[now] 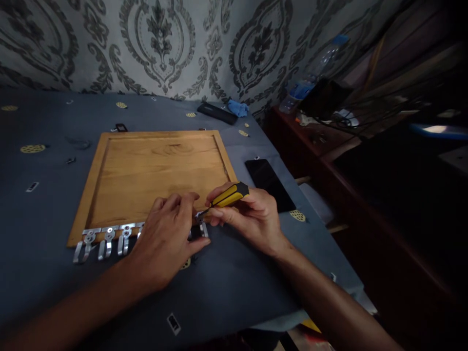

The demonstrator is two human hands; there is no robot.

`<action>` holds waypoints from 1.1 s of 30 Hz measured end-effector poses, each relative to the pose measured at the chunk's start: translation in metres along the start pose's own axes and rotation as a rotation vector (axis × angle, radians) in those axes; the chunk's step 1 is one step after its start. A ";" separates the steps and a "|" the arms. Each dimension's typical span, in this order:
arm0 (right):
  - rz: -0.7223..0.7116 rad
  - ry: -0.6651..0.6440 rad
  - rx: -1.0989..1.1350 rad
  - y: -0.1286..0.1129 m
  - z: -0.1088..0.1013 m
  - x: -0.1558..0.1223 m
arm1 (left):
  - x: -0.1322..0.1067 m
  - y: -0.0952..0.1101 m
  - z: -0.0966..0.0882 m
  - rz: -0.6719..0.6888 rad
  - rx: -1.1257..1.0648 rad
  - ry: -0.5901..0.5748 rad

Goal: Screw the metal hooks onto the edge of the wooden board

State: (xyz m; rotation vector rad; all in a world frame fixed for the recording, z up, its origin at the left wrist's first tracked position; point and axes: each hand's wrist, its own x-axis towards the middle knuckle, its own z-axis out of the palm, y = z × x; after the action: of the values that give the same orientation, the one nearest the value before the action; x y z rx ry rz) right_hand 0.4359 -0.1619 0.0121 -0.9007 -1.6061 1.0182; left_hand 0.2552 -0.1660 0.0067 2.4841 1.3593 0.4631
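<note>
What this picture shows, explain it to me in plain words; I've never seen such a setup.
There is no machine here: two bare hands do the work, and the one picture comes from a camera worn on that person's head, looking forward and down.

A blue-grey tablecloth with yellow printed motifs covers the surface. On it lies a rectangular framed light-brown wooden board, with a row of silver metal hooks along its near edge. Beyond the right hand lies a flat black rectangular device.

That hand grips a yellow-and-black screwdriver, its tip directed at the rightmost hook. The left hand rests over part of the row, its thumb beside that hook; its exact grip is hard to tell.
</note>
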 end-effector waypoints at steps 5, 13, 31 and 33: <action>-0.027 0.076 -0.159 0.002 0.005 -0.001 | -0.001 -0.002 0.001 0.030 0.022 0.020; -0.112 0.158 -0.258 0.008 0.009 -0.004 | 0.000 -0.001 0.002 0.031 0.033 0.040; -0.095 0.287 -0.317 0.005 0.020 -0.005 | 0.000 -0.002 0.002 0.035 0.032 0.039; -0.077 0.263 -0.305 0.006 0.018 -0.005 | 0.000 -0.001 0.001 0.028 0.031 0.028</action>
State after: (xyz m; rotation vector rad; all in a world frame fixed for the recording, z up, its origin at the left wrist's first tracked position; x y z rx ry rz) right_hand 0.4198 -0.1678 0.0022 -1.1181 -1.5793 0.5808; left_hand 0.2548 -0.1658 0.0053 2.5334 1.3542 0.4889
